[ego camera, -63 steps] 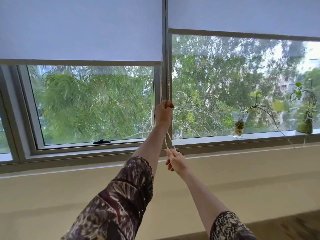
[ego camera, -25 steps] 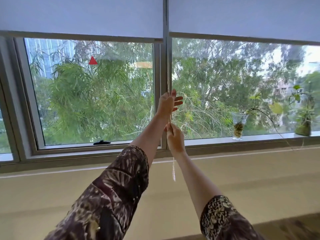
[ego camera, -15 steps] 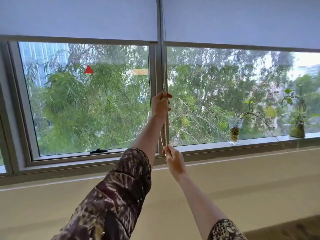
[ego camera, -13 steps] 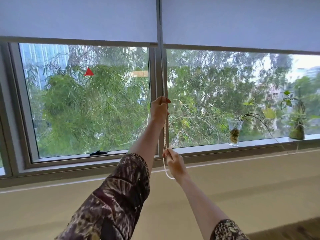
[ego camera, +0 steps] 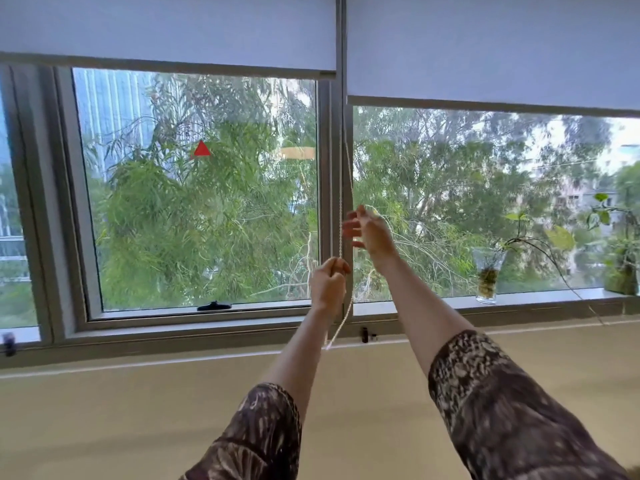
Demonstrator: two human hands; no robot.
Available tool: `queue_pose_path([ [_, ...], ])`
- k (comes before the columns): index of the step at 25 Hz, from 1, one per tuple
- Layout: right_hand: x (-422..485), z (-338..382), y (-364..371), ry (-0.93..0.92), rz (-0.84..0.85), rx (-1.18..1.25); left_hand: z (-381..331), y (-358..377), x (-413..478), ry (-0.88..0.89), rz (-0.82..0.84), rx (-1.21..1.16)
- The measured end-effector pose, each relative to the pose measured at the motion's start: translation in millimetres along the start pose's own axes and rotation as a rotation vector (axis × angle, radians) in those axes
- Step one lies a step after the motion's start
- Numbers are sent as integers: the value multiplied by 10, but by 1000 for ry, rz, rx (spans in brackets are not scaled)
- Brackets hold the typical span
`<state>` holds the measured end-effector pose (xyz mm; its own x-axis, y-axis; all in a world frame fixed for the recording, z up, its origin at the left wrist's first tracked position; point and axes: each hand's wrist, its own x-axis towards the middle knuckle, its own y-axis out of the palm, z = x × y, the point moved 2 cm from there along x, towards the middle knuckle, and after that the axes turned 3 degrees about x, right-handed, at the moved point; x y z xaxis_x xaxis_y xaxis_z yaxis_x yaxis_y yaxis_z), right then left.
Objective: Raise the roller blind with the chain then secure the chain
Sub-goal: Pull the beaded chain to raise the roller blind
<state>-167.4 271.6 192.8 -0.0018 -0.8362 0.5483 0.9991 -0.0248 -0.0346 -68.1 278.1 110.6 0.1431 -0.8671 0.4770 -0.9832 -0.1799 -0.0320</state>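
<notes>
Head view: the fingers (ego camera: 336, 268) of the left hand (ego camera: 327, 284) are curled into a fist around the bead chain (ego camera: 341, 209), grasping it in front of the central mullion (ego camera: 325, 168). Below the fist the chain hangs in a slack loop, its lowest point level with the lower window frame. The right hand (ego camera: 372, 237) is higher and just right of the chain. Its fingers (ego camera: 350, 225) are spread and released, holding nothing. Motion blur prevents telling whether the fingertips touch the chain.

The chain runs up along the mullion into the gap between two blinds. The left roller blind (ego camera: 166, 26) is raised high, with its bottom rail at the top edge of the left pane. The right roller blind (ego camera: 485, 46) hangs somewhat lower. A small dark fitting (ego camera: 364, 335) is fixed to the frame near the chain loop, to its right — the two are apart.

The left pane carries a red triangle sticker (ego camera: 201, 149), and a black handle (ego camera: 214, 305) sits at its bottom edge. On the sill (ego camera: 536, 294) at right stands a glass vase (ego camera: 486, 278) holding a plant cutting. A second plant (ego camera: 623, 268) stands at the picture's edge.
</notes>
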Motion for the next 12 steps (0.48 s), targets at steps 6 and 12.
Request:
queue_pose_path([
  [6,171,502,278,-33,-103,146,21,15,-266,18,34,-24],
  [12,-4,583,430,-196,-268,101,-90,-187,-333,47,121,-2],
])
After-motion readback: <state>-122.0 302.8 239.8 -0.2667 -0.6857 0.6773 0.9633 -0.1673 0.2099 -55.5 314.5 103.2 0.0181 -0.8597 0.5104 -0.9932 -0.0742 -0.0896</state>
